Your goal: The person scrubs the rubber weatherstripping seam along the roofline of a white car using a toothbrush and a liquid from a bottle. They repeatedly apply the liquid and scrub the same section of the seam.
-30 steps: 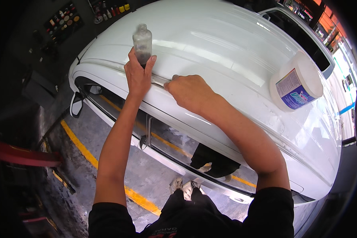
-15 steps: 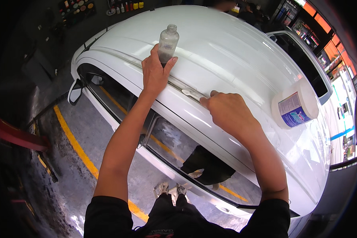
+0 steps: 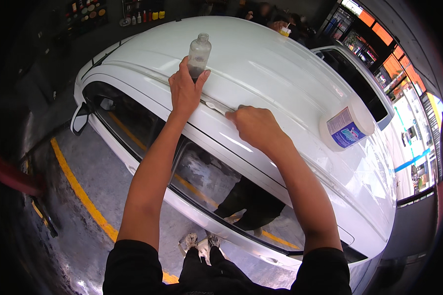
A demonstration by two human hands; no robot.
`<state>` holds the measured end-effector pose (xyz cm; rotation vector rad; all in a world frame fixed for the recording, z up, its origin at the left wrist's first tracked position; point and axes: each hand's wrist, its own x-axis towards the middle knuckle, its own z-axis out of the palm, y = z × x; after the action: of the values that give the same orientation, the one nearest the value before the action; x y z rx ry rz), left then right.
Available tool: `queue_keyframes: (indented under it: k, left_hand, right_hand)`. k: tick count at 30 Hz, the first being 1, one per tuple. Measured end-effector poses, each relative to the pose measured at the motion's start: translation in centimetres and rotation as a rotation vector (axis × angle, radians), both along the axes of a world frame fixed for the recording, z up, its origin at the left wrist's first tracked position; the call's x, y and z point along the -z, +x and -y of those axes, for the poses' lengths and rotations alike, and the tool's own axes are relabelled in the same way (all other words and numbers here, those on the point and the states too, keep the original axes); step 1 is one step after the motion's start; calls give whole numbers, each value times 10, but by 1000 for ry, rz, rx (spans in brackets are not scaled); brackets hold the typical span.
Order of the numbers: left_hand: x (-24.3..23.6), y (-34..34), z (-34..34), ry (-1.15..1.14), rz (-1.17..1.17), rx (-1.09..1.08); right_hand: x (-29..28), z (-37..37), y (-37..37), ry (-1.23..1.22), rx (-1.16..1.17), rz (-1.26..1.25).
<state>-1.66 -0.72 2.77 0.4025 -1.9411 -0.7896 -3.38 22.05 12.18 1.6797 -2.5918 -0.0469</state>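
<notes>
My left hand (image 3: 184, 93) is wrapped round the lower part of a clear bottle (image 3: 200, 53) that has no cap and dark liquid at its bottom. The bottle stands nearly upright over the white car roof (image 3: 152, 46). Closed round a slim tool with a whitish tip (image 3: 214, 106), my right hand (image 3: 255, 125) is at the long groove along the roof's near side. The tip lies in or against that groove, just right of my left wrist. My fingers hide the tool's handle, so its exact kind cannot be told.
A white tub (image 3: 347, 125) with a blue label sits on the roof at the right. Dark side windows (image 3: 206, 169) and a wing mirror (image 3: 79, 118) are on the near side. Another vehicle (image 3: 354, 73) and people are beyond. My feet (image 3: 202, 241) are on a small raised support.
My right hand has moved left along the groove with the tool, closer to my left hand. The whole view has shifted slightly; the bottle remains in my left hand.
</notes>
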Motion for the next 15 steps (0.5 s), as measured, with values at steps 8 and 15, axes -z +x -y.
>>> queue_keyframes:
  k: [8, 15]
  left_hand:
    - [-1, 0, 7, 87, 6, -26]
    - [0, -9, -1, -23, 29, -5]
  right_hand:
    - [-39, -77, -25, 112, 136, 413]
    - [-6, -73, -75, -35, 45, 660]
